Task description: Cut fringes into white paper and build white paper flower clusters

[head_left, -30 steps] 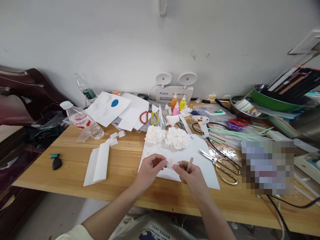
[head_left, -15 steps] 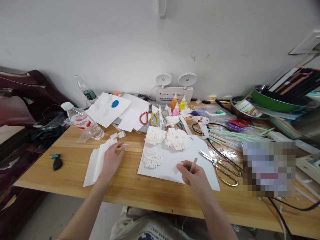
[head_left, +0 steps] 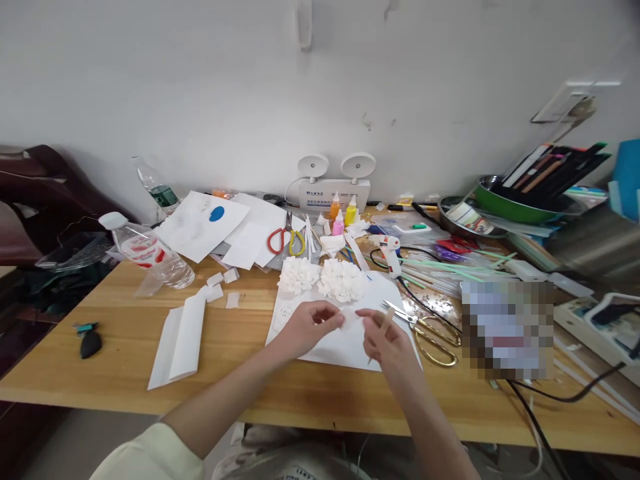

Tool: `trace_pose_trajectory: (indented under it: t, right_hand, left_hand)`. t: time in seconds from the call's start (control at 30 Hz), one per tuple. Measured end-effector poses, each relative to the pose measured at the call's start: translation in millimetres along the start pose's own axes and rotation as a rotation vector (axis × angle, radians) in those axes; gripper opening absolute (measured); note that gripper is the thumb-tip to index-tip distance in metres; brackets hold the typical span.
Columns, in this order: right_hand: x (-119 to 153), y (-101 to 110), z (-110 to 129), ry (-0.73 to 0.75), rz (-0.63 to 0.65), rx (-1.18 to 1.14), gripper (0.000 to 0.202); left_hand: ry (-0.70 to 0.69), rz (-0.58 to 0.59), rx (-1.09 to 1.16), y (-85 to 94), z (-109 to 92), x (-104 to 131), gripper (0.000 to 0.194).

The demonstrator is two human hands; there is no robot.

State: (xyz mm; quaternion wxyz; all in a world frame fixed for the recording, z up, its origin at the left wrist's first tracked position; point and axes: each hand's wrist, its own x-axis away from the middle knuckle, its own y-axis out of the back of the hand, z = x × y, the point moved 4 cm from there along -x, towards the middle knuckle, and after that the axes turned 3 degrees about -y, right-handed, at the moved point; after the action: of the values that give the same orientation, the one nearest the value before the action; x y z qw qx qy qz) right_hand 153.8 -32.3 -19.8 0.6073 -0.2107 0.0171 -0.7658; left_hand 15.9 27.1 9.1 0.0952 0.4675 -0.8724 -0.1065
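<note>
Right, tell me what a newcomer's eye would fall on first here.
Probably the two ruffled white clumps, side by side on the far part of the white sheet, just beyond the left hand and right hand. Next, perhaps, the gold-handled scissors to the right of the right hand, then the green bowl under dark pens at the back right.

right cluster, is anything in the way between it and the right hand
Nothing visible stands between the right hand, which holds the stick, and the right cluster; only bare sheet shows in the gap. The scissors lie off to the right.
</note>
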Motion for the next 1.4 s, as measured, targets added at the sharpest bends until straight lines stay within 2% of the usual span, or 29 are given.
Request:
trace_pose_trajectory:
  t: [0.1, 0.17, 0.27, 0.33, 0.47, 0.67, 0.87, 1.13, 1.3, 1.4]
  right_hand:
    - [-12, 17, 21, 0.130, -0.062, -0.020, 0.035]
    - [-20, 28, 40, 0.253, -0.120, 0.051, 0.038]
    - [-27, 42, 65, 0.365, -0.295, 0.351, 0.043]
    - [-32, 45, 75, 0.390, -0.338, 0.509, 0.043]
    - [-49, 40, 79, 0.503, -0.274, 0.601, 0.037]
    - [-76, 28, 69, 0.598, -0.282, 0.852, 0.031]
    - [-90, 23, 61, 0.608, -0.248, 0.924, 0.029]
    - [-95, 21, 50, 0.695, -0.220, 0.972, 0.028]
    - [-97, 19, 47, 0.738, -0.204, 1.043, 0.028]
    - [-100, 19, 46, 0.739, -0.169, 1.086, 0.026]
  left_hand:
    - [-0.114, -0.037, -0.240, 5.6, -1, -29, 0.019]
    - [-0.186, -0.051, -0.391, 6.7, -2, -52, 0.019]
    - [-0.238, -0.067, -0.556, 5.3, -2, -84, 0.019]
    - [-0.234, -0.077, -0.610, 3.6, -1, -99, 0.019]
    - [-0.252, -0.094, -0.716, -0.1, -2, -112, 0.017]
    - [-0.299, -0.083, -0.769, 0.4, -2, -114, 0.014]
    - [-0.319, -0.160, -0.735, 14.5, 1, -102, 0.022]
    - [-0.346, -0.194, -0.639, 26.1, 5, -54, 0.017]
    - [-0.333, -0.138, -0.620, 23.1, 11, -22, 0.016]
    - [-0.357, -0.010, -0.633, 8.3, 13, 1, 0.017]
